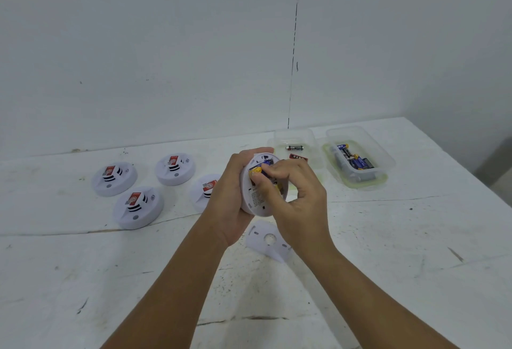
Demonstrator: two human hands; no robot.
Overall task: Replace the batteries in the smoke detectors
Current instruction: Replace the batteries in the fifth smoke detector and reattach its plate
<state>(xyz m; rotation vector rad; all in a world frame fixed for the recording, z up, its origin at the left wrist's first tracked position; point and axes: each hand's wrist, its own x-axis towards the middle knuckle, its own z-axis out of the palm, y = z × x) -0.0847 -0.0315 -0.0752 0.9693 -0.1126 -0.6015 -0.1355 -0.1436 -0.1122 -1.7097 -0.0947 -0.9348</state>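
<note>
My left hand (228,196) grips a white round smoke detector (256,206), tilted with its open back facing me above the table. A blue and yellow battery (259,169) lies in its compartment, and the thumb and curled fingers of my right hand (291,196) pinch it. The detector's white back plate (267,239) lies flat on the table just below my hands.
Several white smoke detectors with red labels lie at the left (114,178) (175,168) (137,207), one (203,190) partly behind my left hand. A clear tub (295,149) holds a black battery and a red one. A second clear tub (357,158) holds several blue batteries. White wall behind.
</note>
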